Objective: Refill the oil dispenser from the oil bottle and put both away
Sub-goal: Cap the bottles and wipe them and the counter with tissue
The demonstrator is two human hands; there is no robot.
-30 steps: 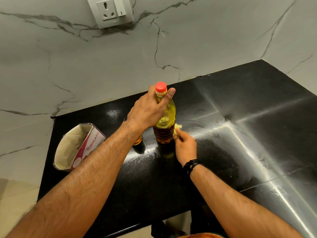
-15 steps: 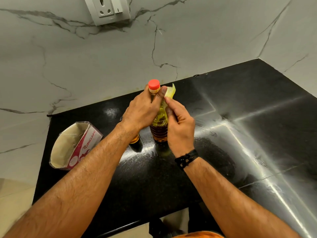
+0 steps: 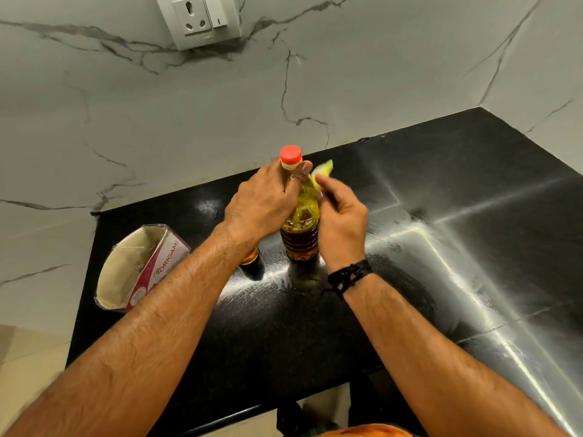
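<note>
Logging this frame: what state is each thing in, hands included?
Oil bottle: upright on counter, red cap on.
Left hand: grips bottle neck.
Right hand: pinches yellow cloth against bottle.
Tissue box: open, tipped on its side.
Wall switch: position unclear.

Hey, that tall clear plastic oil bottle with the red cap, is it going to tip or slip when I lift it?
The tall clear plastic oil bottle is narrow and only partly full, so it likely tips easily if nudged high up. The left hand grips its neck, which should steady it. The right hand holds a yellow scrap against it, perhaps wiping; any oil film would make it slippery.
</note>
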